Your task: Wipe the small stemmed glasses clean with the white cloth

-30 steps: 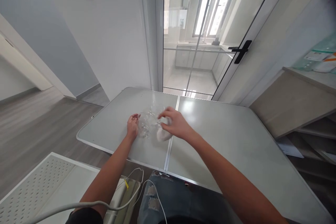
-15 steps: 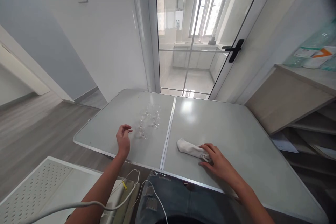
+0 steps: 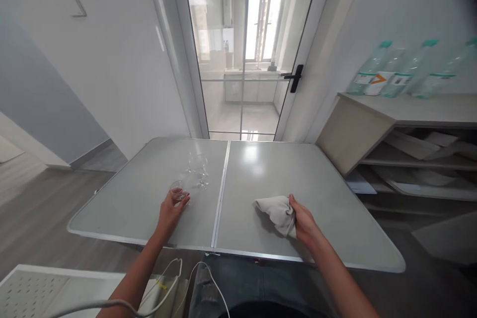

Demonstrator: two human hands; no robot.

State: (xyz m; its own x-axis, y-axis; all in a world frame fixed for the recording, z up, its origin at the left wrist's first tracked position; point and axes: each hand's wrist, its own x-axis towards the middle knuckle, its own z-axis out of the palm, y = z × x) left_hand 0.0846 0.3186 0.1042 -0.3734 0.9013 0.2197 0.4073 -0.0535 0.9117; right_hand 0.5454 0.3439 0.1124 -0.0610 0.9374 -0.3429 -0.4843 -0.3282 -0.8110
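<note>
Several small clear glasses (image 3: 197,169) stand on the left half of a grey folding table (image 3: 149,208). My left hand (image 3: 169,211) wraps its fingers around the nearest glass (image 3: 178,192). On the right half, my right hand (image 3: 303,221) grips a crumpled white cloth (image 3: 276,211) and holds it bunched just above the tabletop.
A metal seam (image 3: 220,194) splits the table down the middle. A glass door with a black handle (image 3: 294,77) stands behind it. A wooden shelf unit (image 3: 406,124) at the right carries several plastic bottles (image 3: 406,67). White cables (image 3: 175,278) hang near my lap.
My right hand pulled the cloth away from the glasses to the right half and bunched it up. My left hand went back to the nearest glass and closed on it. The view swung right.
</note>
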